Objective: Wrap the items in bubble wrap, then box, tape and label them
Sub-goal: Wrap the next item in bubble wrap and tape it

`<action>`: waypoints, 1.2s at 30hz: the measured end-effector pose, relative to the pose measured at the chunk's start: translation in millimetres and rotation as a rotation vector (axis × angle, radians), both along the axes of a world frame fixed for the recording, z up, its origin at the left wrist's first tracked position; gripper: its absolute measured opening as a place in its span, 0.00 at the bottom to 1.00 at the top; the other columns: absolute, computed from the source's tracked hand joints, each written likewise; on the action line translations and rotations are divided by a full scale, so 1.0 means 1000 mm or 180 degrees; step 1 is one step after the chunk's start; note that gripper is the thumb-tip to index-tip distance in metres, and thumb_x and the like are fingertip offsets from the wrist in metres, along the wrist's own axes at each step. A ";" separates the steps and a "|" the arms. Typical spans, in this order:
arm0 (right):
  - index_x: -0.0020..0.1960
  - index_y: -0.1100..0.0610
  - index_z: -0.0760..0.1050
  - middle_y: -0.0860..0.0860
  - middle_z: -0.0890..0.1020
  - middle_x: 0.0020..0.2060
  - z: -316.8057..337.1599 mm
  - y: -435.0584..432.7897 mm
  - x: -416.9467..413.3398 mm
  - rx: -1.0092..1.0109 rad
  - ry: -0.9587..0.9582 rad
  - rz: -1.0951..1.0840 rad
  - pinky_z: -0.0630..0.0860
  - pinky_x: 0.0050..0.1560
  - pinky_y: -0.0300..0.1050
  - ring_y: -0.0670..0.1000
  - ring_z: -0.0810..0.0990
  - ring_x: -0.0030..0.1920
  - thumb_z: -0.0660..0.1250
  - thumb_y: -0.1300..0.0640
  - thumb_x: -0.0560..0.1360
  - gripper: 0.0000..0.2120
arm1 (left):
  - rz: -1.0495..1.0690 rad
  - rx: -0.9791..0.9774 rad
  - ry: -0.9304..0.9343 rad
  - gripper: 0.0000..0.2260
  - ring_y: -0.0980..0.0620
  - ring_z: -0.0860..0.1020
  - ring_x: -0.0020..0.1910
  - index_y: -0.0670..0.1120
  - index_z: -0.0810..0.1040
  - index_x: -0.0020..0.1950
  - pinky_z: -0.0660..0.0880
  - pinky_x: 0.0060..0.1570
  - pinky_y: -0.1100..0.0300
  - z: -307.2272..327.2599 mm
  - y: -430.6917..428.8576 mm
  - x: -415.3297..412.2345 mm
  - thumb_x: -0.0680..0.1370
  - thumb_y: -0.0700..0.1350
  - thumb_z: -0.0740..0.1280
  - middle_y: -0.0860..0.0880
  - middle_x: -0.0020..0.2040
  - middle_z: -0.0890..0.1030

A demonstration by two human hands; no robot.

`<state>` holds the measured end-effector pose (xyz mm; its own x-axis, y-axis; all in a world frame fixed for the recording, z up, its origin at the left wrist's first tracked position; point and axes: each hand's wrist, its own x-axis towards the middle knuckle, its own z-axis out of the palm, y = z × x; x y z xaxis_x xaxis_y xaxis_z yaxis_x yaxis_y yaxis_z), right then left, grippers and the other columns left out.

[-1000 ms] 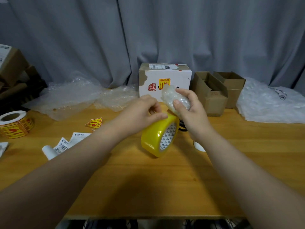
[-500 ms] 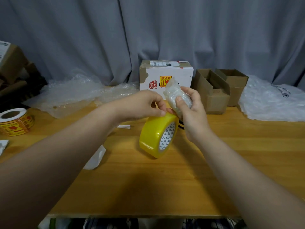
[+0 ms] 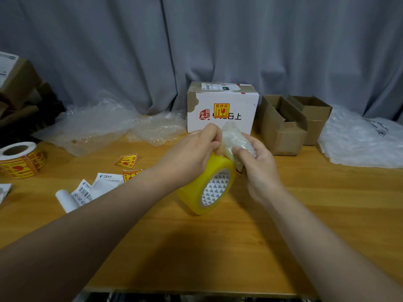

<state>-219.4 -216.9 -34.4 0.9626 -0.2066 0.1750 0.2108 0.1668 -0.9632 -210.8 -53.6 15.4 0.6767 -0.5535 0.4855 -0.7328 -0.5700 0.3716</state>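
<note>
My right hand [image 3: 259, 164] grips a small item wrapped in bubble wrap [image 3: 236, 141] above the middle of the wooden table [image 3: 218, 247]. My left hand [image 3: 192, 153] has its fingers curled at the top of a yellow tape roll [image 3: 205, 186], right against the wrapped item, pinching what looks like the tape's end. The roll hangs tilted just below both hands. Behind them stands a closed white box [image 3: 237, 101] with a fragile sticker. Two open brown cartons [image 3: 290, 125] stand to its right.
Loose bubble wrap [image 3: 98, 123] lies at the back left. A roll of yellow fragile stickers [image 3: 20, 160], loose stickers [image 3: 126, 161] and shipping labels [image 3: 87, 190] lie on the left. White plastic sheets [image 3: 362, 140] cover the right. Brown boxes [image 3: 17, 83] are stacked at far left.
Both hands stay together at the tape roll and wrapped item. My left fingers have shifted up onto the wrapped item's side. The view has shifted, showing the labels on the left again.
</note>
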 end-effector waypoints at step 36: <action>0.59 0.54 0.77 0.56 0.75 0.61 0.035 -0.005 -0.002 -0.1922 -0.0952 0.0174 0.73 0.53 0.29 0.46 0.74 0.61 0.63 0.73 0.75 0.20 | -0.0153 -0.0311 0.0364 0.02 0.64 0.71 0.50 0.46 0.79 0.46 0.63 0.51 0.78 0.005 0.007 -0.015 0.77 0.41 0.67 0.55 0.54 0.71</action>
